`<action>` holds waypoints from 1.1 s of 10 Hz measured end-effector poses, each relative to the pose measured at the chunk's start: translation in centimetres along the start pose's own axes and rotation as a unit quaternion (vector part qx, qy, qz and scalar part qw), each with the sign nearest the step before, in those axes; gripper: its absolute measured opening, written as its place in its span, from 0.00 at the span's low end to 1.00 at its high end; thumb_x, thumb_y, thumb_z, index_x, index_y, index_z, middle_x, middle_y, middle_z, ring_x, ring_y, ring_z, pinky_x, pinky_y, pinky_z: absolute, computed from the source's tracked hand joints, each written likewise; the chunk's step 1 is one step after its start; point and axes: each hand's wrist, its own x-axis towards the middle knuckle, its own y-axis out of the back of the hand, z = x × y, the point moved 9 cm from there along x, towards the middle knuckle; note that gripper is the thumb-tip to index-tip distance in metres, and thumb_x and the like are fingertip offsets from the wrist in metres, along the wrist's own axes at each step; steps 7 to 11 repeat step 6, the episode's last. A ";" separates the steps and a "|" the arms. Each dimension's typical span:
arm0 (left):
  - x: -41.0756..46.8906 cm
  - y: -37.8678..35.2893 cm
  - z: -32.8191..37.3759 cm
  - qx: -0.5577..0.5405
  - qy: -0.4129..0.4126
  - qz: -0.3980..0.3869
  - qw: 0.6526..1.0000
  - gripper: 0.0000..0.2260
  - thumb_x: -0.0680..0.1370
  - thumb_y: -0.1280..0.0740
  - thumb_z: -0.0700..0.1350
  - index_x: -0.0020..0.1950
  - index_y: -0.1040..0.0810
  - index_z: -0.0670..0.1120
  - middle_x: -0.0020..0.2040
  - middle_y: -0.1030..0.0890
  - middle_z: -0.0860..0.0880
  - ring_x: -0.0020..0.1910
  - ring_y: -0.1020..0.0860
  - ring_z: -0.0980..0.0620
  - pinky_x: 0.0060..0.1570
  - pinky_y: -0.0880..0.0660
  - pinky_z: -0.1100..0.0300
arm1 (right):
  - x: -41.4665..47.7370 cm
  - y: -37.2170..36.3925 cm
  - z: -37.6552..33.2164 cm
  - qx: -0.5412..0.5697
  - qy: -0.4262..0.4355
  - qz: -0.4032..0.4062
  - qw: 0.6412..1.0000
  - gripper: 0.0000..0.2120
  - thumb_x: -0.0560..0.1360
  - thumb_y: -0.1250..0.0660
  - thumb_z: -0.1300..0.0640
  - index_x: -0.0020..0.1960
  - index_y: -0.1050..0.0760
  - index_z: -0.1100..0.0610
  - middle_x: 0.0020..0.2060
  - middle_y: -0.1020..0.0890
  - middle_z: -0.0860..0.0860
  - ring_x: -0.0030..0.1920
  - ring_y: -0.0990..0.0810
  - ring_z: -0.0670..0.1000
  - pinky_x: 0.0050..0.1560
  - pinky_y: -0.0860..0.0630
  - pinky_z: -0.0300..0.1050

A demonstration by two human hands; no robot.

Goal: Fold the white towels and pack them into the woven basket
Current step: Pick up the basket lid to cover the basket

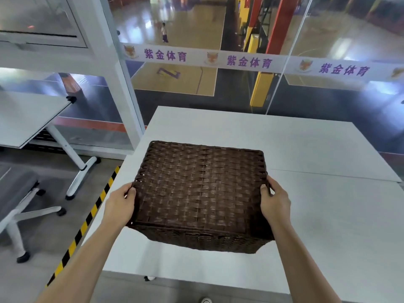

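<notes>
Woven basket (200,193) bottom-up | left grip (121,203), right grip (275,202) clasp its side edges | over white table (328,149)

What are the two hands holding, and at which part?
Both hold the dark brown rectangular woven basket: the left hand has its grip on the left edge, the right hand on the right edge.

**Soft light, wide-angle bend**

Even, diffuse light brightens the tabletop (306,149); the woven basket (196,189) throws a soft shadow under its near side. Glare patches gleam on the court floor (175,25). Straight lines bow near the edges.
</notes>
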 end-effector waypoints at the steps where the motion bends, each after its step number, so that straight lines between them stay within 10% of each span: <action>1: 0.1 -0.4 -0.3 -0.014 0.002 -0.017 1.000 0.15 0.85 0.43 0.43 0.69 0.22 0.47 0.64 0.20 0.44 0.62 0.25 0.43 0.53 0.34 0.56 | -0.1 0.3 0.0 -0.007 -0.001 0.000 1.000 0.20 0.84 0.41 0.54 0.75 0.29 0.46 0.67 0.21 0.48 0.52 0.22 0.48 0.54 0.31 0.43; 6: -6.4 4.5 11.8 0.161 -0.317 -0.024 0.934 0.20 0.83 0.43 0.52 0.76 0.35 0.54 0.77 0.34 0.50 0.74 0.35 0.43 0.73 0.40 0.42 | -10.3 1.6 -13.8 -0.149 0.219 0.022 0.964 0.22 0.84 0.41 0.48 0.77 0.36 0.45 0.75 0.31 0.47 0.74 0.33 0.51 0.75 0.34 0.53; 11: -6.4 4.5 11.8 0.161 -0.317 -0.024 0.934 0.20 0.83 0.43 0.52 0.76 0.35 0.54 0.77 0.34 0.50 0.74 0.35 0.43 0.73 0.40 0.42 | -10.3 1.6 -13.8 -0.149 0.219 0.022 0.964 0.22 0.84 0.41 0.48 0.77 0.36 0.45 0.75 0.31 0.47 0.74 0.33 0.51 0.75 0.34 0.53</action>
